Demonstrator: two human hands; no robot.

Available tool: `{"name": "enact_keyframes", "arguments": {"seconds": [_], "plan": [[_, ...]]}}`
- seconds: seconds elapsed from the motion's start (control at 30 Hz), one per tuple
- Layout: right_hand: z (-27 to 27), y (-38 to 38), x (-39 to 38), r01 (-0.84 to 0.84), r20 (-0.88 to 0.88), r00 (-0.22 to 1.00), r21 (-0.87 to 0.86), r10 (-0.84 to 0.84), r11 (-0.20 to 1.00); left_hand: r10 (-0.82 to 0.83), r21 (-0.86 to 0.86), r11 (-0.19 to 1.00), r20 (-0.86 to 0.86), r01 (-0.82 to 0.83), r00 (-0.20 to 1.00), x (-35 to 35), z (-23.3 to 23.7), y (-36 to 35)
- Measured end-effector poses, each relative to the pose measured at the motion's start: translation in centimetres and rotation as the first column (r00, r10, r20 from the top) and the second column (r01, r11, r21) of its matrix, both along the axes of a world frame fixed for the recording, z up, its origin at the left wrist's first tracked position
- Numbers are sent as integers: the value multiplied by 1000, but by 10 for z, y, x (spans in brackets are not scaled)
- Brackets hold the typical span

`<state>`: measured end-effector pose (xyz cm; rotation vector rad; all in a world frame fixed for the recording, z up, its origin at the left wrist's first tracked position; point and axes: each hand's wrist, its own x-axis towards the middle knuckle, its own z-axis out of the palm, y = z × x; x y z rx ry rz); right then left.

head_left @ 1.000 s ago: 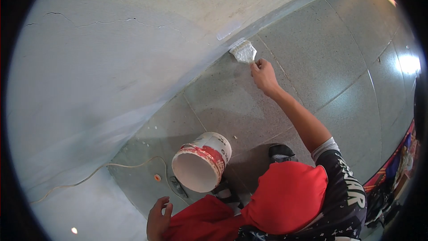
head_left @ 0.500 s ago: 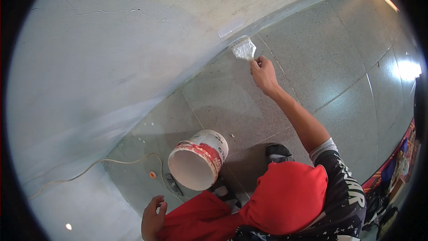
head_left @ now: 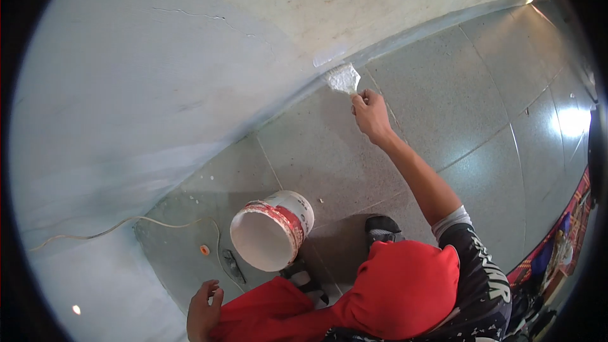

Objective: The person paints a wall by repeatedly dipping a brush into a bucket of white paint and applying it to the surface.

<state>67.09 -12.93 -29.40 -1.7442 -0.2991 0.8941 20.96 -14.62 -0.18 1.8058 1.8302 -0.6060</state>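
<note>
A wide paintbrush, its head coated white, is gripped by the handle in my right hand. The bristles are at the base of the wall, along the strip where it meets the floor. A whitish patch marks the wall just above the brush. My left hand hangs over my left knee, its fingers loosely bent and apart, with nothing visible in them. Between my left hand and the brush stands a white bucket with a red band and paint-smeared rim; its inside looks whitish.
A thin cable runs from the wall onto the floor. Beside the bucket lie a small orange ring-shaped thing and a dark tool-like object. My shoe is near the bucket. Patterned cloth lies at far right.
The view has shifted slightly. The brush, still in my right hand, sits a little lower along the wall's base. My left hand stays by my knee.
</note>
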Motion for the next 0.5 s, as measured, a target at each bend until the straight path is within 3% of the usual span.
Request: {"name": "enact_keyframes", "arguments": {"seconds": [0.13,0.37,0.43,0.5], "plan": [[56,-14,-2,-3,-44,999,220,13,976,6,-7,1000,6,-6,1000,0,1,-1],[-16,-11,-16,-14,0,1000,97,14,995,2,18,1000,14,-2,1000,3,8,-7],[-15,-3,-16,-20,42,999,31,18,999,17,7,1000,43,-17,999,1,6,-8],[-1,1,-11,-17,-14,1000,80,18,997,9,10,1000,35,-10,999,4,7,-7]]}}
